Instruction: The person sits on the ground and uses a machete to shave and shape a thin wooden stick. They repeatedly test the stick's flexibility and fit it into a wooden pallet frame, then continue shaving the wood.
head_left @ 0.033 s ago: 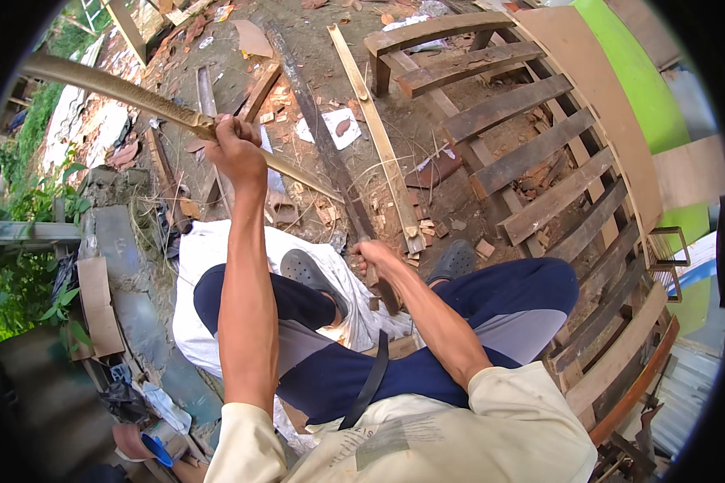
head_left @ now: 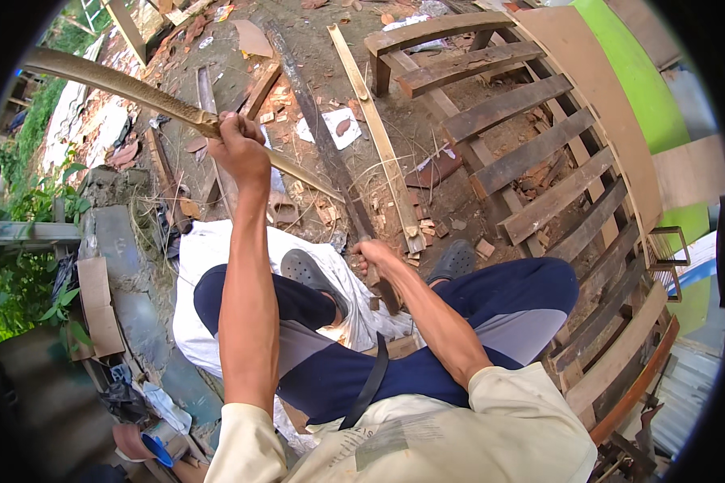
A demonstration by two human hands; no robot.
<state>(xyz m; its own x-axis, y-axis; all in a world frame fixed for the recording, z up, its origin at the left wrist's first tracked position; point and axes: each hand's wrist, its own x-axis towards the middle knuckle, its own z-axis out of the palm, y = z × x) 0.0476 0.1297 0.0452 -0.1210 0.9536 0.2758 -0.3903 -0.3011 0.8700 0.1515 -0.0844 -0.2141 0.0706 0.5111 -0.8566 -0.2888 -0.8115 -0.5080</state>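
Observation:
My left hand [head_left: 242, 149] is raised at the upper left, its fingers wrapped round a long split bamboo pole [head_left: 129, 87]. The pole slants from the upper left down toward the middle, where its thinner end meets a long dark timber [head_left: 314, 121] lying on the ground. By the timber's near end, between my knees, my right hand [head_left: 376, 256] is closed; what it grips is hidden under the fingers. A white sheet [head_left: 197, 266] spreads beneath my left leg and foot.
On the right stands a slatted wooden frame [head_left: 532, 137]. Another split bamboo length [head_left: 379, 145] lies in front of it. Wood chips, scraps and a white paper [head_left: 334, 129] litter the dirt. A low concrete wall [head_left: 125, 258] runs along the left, with green plants [head_left: 24, 282] beyond.
My left hand has shifted slightly to the right with the bamboo pole, which looks a little more bowed. My right hand has stayed in place.

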